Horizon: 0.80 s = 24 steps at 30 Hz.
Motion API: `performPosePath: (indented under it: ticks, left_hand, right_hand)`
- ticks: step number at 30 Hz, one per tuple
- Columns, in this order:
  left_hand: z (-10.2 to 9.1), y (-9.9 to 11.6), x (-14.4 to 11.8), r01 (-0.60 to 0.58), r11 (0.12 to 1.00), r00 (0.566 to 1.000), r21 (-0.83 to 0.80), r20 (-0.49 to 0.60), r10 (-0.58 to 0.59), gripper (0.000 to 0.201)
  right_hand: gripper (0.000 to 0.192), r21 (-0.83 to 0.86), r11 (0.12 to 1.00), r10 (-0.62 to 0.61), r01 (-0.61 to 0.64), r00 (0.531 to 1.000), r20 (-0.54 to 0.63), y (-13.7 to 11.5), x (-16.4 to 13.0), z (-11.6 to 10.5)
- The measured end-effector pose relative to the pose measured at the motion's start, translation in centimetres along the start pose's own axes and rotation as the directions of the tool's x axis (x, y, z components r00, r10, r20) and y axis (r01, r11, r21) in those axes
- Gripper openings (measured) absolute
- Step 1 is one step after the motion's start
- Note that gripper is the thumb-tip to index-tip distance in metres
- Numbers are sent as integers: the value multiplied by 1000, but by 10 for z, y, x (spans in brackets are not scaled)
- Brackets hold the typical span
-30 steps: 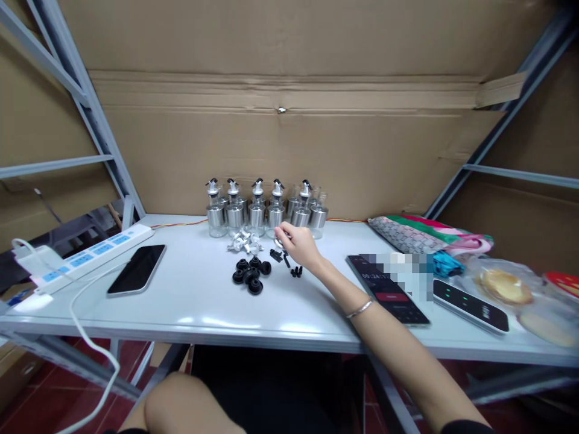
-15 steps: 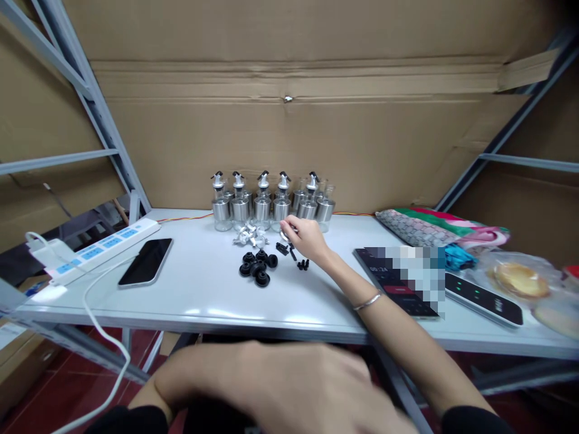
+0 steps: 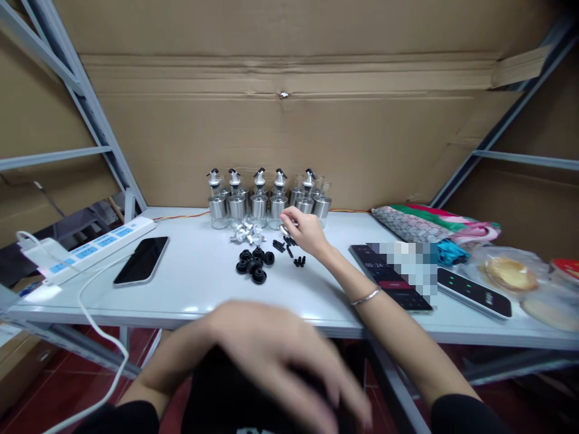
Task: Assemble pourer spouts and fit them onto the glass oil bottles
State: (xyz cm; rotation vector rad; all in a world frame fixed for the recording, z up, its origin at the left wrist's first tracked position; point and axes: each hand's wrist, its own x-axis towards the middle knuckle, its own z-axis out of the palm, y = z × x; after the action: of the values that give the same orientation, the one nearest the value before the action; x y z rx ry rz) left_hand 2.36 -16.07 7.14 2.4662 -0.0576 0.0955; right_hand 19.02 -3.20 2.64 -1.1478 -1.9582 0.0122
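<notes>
My right hand (image 3: pixel 304 230) reaches across the white table (image 3: pixel 203 289), its fingertips pinched on a small silver metal part just in front of the row of steel-and-glass oil bottles (image 3: pixel 266 199). Small black plugs (image 3: pixel 292 250) lie under and beside that hand. A cluster of black rubber stoppers (image 3: pixel 254 265) sits to its left, with silver spout pieces (image 3: pixel 244 232) behind them. My left hand (image 3: pixel 275 355) is blurred, raised near the camera in front of the table's near edge, fingers spread and holding nothing.
A black phone (image 3: pixel 141 260) and a white power strip (image 3: pixel 85 250) with its cable lie at the left. At the right are a phone showing a timer (image 3: pixel 384 274), a dark device (image 3: pixel 474 292), folded cloth (image 3: pixel 429 226) and bagged food (image 3: pixel 511 274). Cardboard backs the table.
My left hand has risen from below the table edge into view, moving up and right. My right hand stays at the bottles with the small part.
</notes>
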Motion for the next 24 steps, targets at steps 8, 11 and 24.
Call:
performPosePath:
  ticks: [8, 11, 24]
  left_hand:
    - [-48, -111, -11, 670, 683, 522, 292, -839, -152, 36]
    - [-37, -127, -16, 668, 659, 556, 347, -821, -131, 35]
    - [-21, -142, -17, 475, 735, 609, 484, -784, 123, 32]
  right_hand:
    - [25, 340, 931, 162, -132, 985, -59, -2, 1, 2]
    - [33, 461, 870, 186, -176, 982, 24, -5, 2, 6]
    - [44, 597, 714, 77, -366, 889, 452, -9, 4, -8]
